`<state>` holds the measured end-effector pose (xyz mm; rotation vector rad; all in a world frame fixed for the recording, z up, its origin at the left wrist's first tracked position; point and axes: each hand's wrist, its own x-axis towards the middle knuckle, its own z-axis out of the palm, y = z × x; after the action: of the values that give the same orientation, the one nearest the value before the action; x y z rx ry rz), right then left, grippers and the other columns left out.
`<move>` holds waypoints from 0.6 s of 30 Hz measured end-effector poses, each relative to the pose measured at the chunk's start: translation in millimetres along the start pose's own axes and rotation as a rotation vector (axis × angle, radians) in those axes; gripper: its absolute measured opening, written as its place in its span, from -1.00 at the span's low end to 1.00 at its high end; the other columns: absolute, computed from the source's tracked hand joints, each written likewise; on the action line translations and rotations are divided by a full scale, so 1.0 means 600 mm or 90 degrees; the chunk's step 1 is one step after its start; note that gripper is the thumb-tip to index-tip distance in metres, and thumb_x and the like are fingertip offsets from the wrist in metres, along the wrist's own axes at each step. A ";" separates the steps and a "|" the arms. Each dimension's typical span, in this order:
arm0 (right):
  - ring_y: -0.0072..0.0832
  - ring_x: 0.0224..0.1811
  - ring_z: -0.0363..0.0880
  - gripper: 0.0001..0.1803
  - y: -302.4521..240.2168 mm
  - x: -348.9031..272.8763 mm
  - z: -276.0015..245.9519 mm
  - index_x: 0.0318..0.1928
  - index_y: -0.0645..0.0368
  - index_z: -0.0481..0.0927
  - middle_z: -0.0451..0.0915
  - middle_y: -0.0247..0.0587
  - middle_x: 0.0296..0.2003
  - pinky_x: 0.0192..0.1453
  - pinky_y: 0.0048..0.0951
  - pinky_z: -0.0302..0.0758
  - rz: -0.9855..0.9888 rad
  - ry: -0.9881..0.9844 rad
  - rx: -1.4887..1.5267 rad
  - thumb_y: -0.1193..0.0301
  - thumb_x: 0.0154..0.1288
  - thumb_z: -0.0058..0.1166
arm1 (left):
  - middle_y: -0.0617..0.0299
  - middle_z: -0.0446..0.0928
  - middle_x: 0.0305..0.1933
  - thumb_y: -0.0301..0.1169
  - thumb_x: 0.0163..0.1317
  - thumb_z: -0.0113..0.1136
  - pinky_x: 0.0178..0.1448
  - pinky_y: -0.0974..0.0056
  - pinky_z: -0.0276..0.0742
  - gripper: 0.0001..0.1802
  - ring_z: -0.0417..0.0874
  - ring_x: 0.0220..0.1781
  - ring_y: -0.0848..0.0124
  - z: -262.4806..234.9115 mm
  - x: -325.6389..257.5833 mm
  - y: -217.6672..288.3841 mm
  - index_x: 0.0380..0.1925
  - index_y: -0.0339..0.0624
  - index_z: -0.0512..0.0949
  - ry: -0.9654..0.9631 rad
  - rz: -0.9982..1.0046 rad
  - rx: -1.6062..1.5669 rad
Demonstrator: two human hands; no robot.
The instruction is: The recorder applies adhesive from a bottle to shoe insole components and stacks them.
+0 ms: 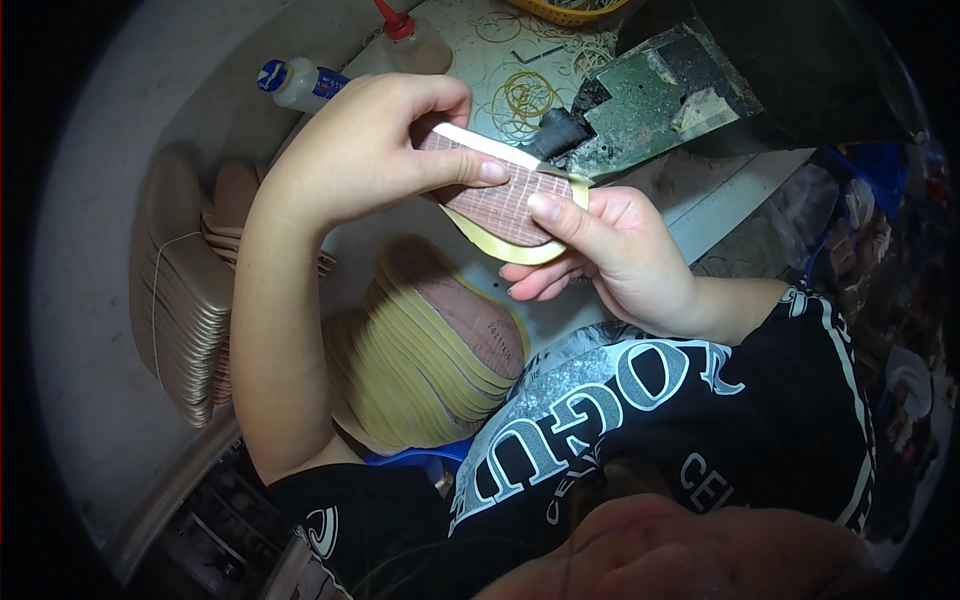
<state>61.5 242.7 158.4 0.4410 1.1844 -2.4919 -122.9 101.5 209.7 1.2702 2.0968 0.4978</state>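
Note:
Both of my hands hold one shoe insole (pixel 505 212), brown with a pale grid and a yellow and whitish strip along its edge. My left hand (pixel 375 145) grips its left end, thumb pressed on the grid face and fingers curled behind. At the right end my right hand (pixel 635 245) pinches it between thumb and fingers. The insole's upper edge is close to a black part (pixel 560 132) at the tip of a worn green machine (pixel 640 115); whether they touch I cannot tell. Below my hands lies a fanned stack of yellow-edged insoles (pixel 420 360).
At the left stands a banded stack of beige insoles (pixel 185 300), with more brown pieces beside it. Toward the back are a white bottle (pixel 300 85), a red-capped bottle (pixel 418 48), loose rubber bands (pixel 525 95), a hex key (pixel 538 54) and a yellow basket (pixel 570 10).

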 end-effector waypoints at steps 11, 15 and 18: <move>-0.47 -0.30 0.69 -0.60 -0.002 0.006 -0.023 -0.11 0.35 0.56 0.66 -0.07 -0.27 -0.21 -0.59 0.62 -0.005 -0.063 0.007 0.18 0.39 0.02 | 0.43 0.33 -0.61 -0.20 0.20 0.26 -0.47 0.48 0.24 -0.69 0.32 -0.51 0.67 0.027 -0.031 0.029 -0.43 -0.25 0.49 0.032 -0.140 -0.068; -0.47 -0.31 0.70 -0.55 -0.005 0.019 -0.025 -0.14 0.35 0.57 0.65 -0.07 -0.27 -0.24 -0.60 0.62 0.002 -0.077 -0.013 0.12 0.37 0.02 | 0.45 0.34 -0.58 -0.23 0.27 0.18 -0.46 0.49 0.24 -0.71 0.31 -0.51 0.66 0.034 -0.044 0.030 -0.43 -0.25 0.48 0.026 -0.180 -0.117; -0.48 -0.31 0.69 -0.54 -0.004 0.032 -0.027 -0.14 0.34 0.57 0.65 -0.09 -0.27 -0.25 -0.60 0.62 -0.001 -0.063 -0.019 0.11 0.37 0.02 | 0.45 0.34 -0.54 -0.25 0.32 0.13 -0.44 0.49 0.26 -0.72 0.30 -0.49 0.66 0.052 -0.051 0.019 -0.41 -0.25 0.46 0.031 -0.211 -0.168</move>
<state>45.1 253.6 142.3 0.3046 1.1806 -2.4637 -83.9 79.8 203.5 0.7511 2.1418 0.6353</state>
